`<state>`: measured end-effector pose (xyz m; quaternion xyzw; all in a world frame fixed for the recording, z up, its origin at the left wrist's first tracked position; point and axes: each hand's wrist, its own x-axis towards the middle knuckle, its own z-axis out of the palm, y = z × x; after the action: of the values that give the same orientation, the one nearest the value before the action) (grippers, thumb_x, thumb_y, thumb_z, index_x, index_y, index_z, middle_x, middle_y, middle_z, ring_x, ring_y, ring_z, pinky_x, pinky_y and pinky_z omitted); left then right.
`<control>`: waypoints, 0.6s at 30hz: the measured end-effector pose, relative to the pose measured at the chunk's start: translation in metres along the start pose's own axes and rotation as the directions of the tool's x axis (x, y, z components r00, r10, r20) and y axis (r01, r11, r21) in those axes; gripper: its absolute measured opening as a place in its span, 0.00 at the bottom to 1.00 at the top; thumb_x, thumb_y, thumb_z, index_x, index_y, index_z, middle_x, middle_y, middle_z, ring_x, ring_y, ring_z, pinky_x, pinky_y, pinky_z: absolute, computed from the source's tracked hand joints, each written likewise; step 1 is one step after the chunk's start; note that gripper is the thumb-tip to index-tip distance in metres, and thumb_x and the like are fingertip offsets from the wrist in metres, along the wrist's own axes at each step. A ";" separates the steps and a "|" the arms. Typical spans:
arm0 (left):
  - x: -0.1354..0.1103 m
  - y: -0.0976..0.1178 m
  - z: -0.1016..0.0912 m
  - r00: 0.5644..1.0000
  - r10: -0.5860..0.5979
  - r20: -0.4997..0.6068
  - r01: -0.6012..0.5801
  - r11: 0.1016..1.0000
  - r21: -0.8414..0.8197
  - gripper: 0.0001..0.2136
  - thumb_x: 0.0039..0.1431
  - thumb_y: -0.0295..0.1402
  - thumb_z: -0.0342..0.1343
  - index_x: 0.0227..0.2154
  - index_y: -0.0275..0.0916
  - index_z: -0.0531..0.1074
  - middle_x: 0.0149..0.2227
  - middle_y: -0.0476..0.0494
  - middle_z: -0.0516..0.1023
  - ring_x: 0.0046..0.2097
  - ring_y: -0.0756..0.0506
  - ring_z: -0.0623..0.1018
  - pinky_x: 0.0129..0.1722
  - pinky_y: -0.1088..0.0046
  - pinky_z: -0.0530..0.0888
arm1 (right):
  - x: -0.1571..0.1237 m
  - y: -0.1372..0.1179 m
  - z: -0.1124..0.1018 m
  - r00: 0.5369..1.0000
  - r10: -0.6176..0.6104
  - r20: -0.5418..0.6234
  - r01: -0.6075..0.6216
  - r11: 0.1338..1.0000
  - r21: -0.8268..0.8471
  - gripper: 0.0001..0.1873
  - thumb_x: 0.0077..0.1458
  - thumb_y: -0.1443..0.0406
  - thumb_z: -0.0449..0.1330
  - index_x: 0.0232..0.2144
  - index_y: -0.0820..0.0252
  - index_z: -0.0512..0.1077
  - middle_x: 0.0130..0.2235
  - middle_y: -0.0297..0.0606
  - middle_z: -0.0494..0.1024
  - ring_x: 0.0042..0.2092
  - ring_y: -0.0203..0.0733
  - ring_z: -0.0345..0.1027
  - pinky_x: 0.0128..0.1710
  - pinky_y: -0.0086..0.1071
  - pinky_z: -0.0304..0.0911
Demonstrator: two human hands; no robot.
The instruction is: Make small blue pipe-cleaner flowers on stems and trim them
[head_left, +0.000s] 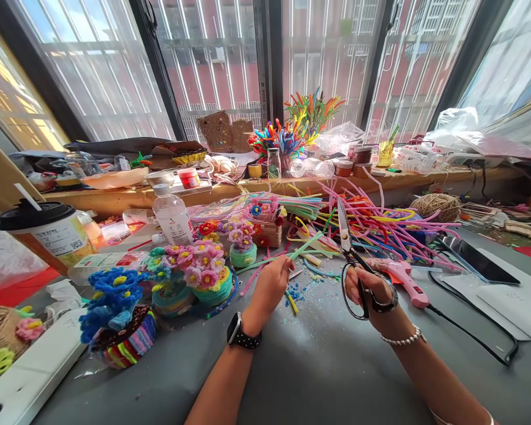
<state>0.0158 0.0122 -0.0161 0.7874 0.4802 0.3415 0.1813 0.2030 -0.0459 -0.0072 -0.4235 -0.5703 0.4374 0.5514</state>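
Observation:
My left hand (271,285) is closed in a pinch on a light green pipe cleaner (304,246) that slants up to the right. A black smartwatch (241,333) is on that wrist. My right hand (368,290) grips black-handled scissors (350,251), blades pointing up and away, almost closed. A pearl bracelet (402,339) sits on the right wrist. Small cut bits of fuzz and a short yellow piece (292,303) lie on the grey table (318,366) between my hands.
A heap of coloured pipe cleaners (380,224) lies behind my hands. Pipe-cleaner flower baskets (203,277) and a blue flower pot (117,321) stand left. A pink glue gun (405,276) with black cord, a phone (480,260), twine ball (436,206), water bottle (172,215) and lidded cup (48,233) are around.

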 end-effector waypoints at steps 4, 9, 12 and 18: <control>0.002 -0.005 -0.005 0.988 -0.055 -0.144 0.075 0.988 0.137 0.13 0.58 0.33 0.33 0.29 0.38 0.62 0.25 0.47 0.69 0.27 0.49 0.69 0.28 0.75 0.62 | 0.000 -0.002 -0.001 0.998 0.011 -0.067 -0.024 0.981 -0.194 0.18 0.51 0.58 0.47 0.14 0.60 0.57 0.16 0.31 0.61 0.19 0.32 0.53 0.19 0.27 0.50; 0.002 -0.012 -0.015 0.942 -0.158 -0.297 0.270 0.881 0.388 0.08 0.55 0.35 0.41 0.30 0.38 0.63 0.31 0.43 0.72 0.33 0.45 0.72 0.30 0.73 0.63 | 0.001 0.004 -0.006 0.995 -0.060 -0.077 0.002 0.801 -0.599 0.13 0.45 0.60 0.52 0.16 0.60 0.57 0.16 0.28 0.56 0.19 0.31 0.48 0.18 0.26 0.43; 0.002 -0.014 -0.019 0.935 -0.205 -0.289 0.324 0.825 0.464 0.09 0.53 0.38 0.43 0.27 0.38 0.63 0.28 0.43 0.72 0.32 0.45 0.72 0.27 0.73 0.62 | -0.004 0.001 -0.016 0.996 -0.070 0.059 0.087 0.541 -0.837 0.12 0.42 0.63 0.53 0.14 0.60 0.54 0.15 0.28 0.57 0.19 0.30 0.47 0.19 0.27 0.41; 0.003 -0.016 -0.017 0.938 -0.222 -0.267 0.331 0.803 0.496 0.13 0.53 0.42 0.42 0.26 0.37 0.63 0.27 0.42 0.71 0.31 0.44 0.72 0.26 0.72 0.62 | -0.021 -0.003 -0.044 0.964 0.137 0.229 0.205 0.170 -0.964 0.06 0.38 0.67 0.53 0.15 0.60 0.59 0.18 0.33 0.66 0.23 0.37 0.58 0.22 0.28 0.45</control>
<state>-0.0058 0.0215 -0.0132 0.6899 0.6816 0.2398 -0.0448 0.2475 -0.0653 -0.0088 -0.6029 -0.7941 0.0061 0.0768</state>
